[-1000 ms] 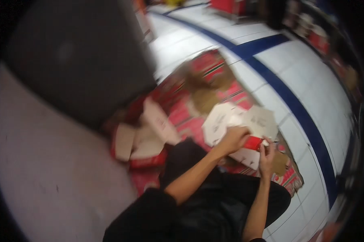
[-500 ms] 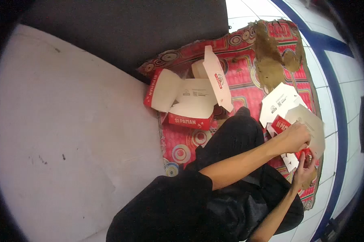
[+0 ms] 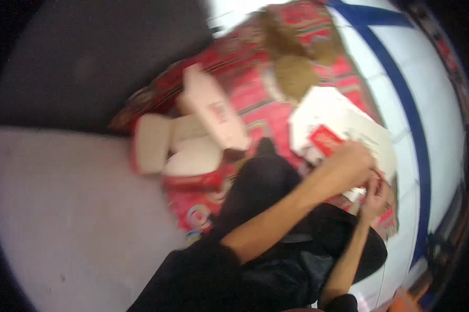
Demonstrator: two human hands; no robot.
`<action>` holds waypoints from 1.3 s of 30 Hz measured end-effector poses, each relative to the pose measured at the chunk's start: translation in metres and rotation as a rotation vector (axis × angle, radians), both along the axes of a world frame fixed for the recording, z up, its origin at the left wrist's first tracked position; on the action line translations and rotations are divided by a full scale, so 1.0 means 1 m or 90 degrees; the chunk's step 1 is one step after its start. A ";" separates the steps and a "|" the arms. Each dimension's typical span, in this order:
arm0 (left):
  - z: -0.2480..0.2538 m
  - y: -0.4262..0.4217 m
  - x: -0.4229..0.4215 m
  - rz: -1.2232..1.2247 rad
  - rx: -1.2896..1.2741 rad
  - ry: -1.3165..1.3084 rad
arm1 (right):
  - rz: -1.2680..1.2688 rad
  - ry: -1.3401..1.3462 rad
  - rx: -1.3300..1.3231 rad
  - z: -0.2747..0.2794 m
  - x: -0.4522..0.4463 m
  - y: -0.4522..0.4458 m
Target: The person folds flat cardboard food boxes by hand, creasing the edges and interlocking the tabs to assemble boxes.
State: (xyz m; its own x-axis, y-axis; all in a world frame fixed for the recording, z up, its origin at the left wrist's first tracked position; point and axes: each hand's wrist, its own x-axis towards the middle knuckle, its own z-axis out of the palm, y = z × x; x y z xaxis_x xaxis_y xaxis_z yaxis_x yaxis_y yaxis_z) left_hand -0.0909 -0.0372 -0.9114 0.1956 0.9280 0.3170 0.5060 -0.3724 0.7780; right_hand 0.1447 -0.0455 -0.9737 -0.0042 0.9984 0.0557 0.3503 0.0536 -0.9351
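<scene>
Worn red patterned mat (image 3: 252,86) covers part of the white tiled floor (image 3: 414,78), and everything looks blurred to me, so the print cannot be read. Front lower part of the partly unfolded white cardboard carton with red panels (image 3: 325,106) is hidden behind the person's left hand (image 3: 351,161). Those fingertips I cannot see well, so I cannot tell that grip. The person's right hand (image 3: 375,200) has its grip clamped on the carton's red edge. On the left stand red-and-white open cardboard boxes (image 3: 193,156); only pale inner walls show. The carton lies before the person's right side, broad flaps pointing away, long axis seemingly slanting from upper left to lower right.
</scene>
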 end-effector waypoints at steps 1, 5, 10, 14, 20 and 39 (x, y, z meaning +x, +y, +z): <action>0.010 -0.001 -0.008 -0.026 -0.012 -0.001 | -0.009 0.040 0.034 -0.008 -0.004 -0.003; 0.026 -0.007 -0.018 -0.078 0.033 -0.080 | -0.023 0.137 -0.027 0.002 -0.026 -0.021; 0.029 -0.004 -0.021 -0.084 0.028 -0.068 | -0.004 0.221 -0.046 0.015 -0.039 -0.019; 0.027 0.002 -0.031 -0.044 0.023 -0.054 | 0.042 0.227 -0.044 0.030 -0.043 -0.019; 0.023 0.004 -0.023 -0.039 0.027 -0.082 | 0.101 0.050 0.046 0.033 -0.040 -0.020; -0.073 0.008 0.048 0.092 -0.152 -0.117 | 0.569 -0.010 0.210 0.186 -0.154 -0.053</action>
State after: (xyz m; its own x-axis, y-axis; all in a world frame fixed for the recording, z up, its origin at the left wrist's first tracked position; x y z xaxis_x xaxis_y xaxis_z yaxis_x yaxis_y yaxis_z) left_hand -0.0430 -0.0288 -0.9847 0.0164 0.9944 0.1046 0.3839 -0.1028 0.9176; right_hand -0.0093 -0.0987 -0.7876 -0.7619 0.5592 0.3270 0.0646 0.5678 -0.8206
